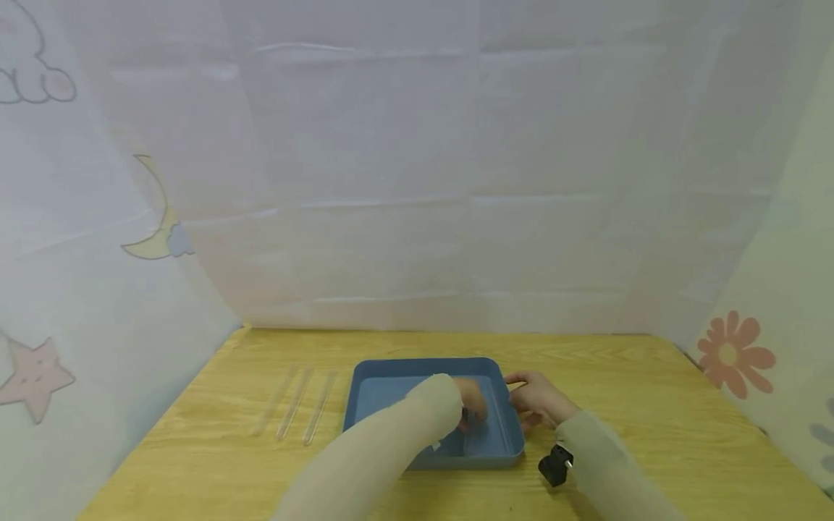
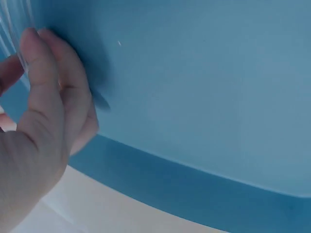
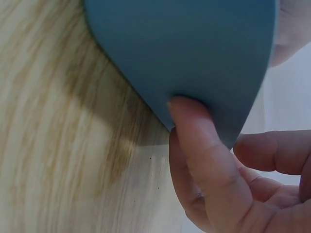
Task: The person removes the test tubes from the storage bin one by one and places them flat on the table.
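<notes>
- The blue tray (image 1: 449, 464) lies flat on the wood-grain tabletop (image 1: 625, 383), its hollow facing up.
- Left hand (image 1: 474, 400): inside the tray, over its right part, fingers and thumb pinching a clear strip (image 2: 13, 36). More clear edges show beside it in the left wrist view, but how many pieces they make cannot be told.
- Right hand (image 1: 537, 398): just outside the tray's right wall, loosely bent and holding nothing inside its palm; fingertips (image 3: 189, 114) touch the outer wall, with a gap between finger and thumb.
- Three clear rods (image 1: 295, 403) lie to the left of the tray, side by side and apart from it, all slanting the same way; the outermost is faint.
- A small black device (image 1: 556, 467) sits beside the right sleeve (image 1: 596, 445), off the tray's near right corner.
- The left sleeve (image 1: 384, 441) crosses over the tray's near left part and hides it.
- Beyond the tray hangs a pale, creased backdrop (image 1: 417, 181), with a flower print (image 1: 727, 354) to its right.
</notes>
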### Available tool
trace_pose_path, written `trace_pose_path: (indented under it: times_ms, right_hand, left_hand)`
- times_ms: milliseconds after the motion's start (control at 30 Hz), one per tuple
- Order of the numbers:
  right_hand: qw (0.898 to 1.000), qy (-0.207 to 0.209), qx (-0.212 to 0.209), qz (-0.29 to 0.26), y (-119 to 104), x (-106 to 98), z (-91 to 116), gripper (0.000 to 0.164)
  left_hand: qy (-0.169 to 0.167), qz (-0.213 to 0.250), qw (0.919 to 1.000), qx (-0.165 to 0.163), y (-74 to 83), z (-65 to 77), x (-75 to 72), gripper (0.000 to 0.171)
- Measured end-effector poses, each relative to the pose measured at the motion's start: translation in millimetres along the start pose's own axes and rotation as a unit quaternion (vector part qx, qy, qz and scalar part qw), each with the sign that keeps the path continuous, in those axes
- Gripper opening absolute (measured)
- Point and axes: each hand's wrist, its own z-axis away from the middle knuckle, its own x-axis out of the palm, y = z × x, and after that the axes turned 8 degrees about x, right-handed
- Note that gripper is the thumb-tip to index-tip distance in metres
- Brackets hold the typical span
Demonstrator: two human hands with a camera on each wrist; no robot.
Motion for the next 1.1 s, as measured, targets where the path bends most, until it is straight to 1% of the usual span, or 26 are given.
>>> trace_pose_path:
  times_ms: [33,100,200,233,267,333,433,600,700,900,1100]
  right_hand:
    - [1.000,0.000,0.000,0.000,0,-1,-1,0.048]
    - [1.000,-0.002,0.000,-0.001,0,-2,-2,0.049]
    - [1.000,-0.001,0.004,0.001,0,-4,-3,0.049]
    - [1.000,-0.001,0.005,0.001,0,-5,-3,0.049]
    - [1.000,-0.001,0.006,0.002,1,-6,-3,0.049]
    - [1.000,-0.001,0.007,0.003,1,-7,-3,0.050]
    - [1.000,-0.001,0.009,0.003,2,-9,-2,0.050]
    - [1.000,0.003,0.011,-0.002,3,-8,-2,0.048]
    - [1.000,0.000,0.011,-0.006,5,-4,-3,0.047]
    - [1.000,-0.001,0.007,-0.007,5,-1,-2,0.048]
    - [1.000,-0.007,0.008,-0.011,4,-1,-1,0.048]
  left_hand:
    - [-0.004,0.011,0.9999,0.002,-0.1,3.7,-4.1,0.013]
    - [-0.006,0.056,0.9984,0.002,-1.3,8.8,-11.3,0.012]
    - [-0.002,0.124,0.9922,0.015,-5.3,10.8,-18.2,0.011]
    - [-0.001,0.152,0.9881,0.020,-7.1,10.8,-20.3,0.013]
    - [0.001,0.186,0.9822,0.027,-8.9,11.2,-22.8,0.017]
    - [0.007,0.247,0.9681,0.040,-12.9,11.6,-27.4,0.026]
    - [0.011,0.304,0.9507,0.059,-20.4,13.5,-33.7,0.038]
    - [0.008,0.351,0.9321,0.090,-35.8,19.8,-37.2,0.051]
    - [0.009,0.368,0.9249,0.095,-43.6,26.6,-36.1,0.054]
    - [0.027,0.380,0.9191,0.099,-49.3,40.9,-35.5,0.056]
    - [0.061,0.396,0.9108,0.099,-53.1,54.2,-35.2,0.056]
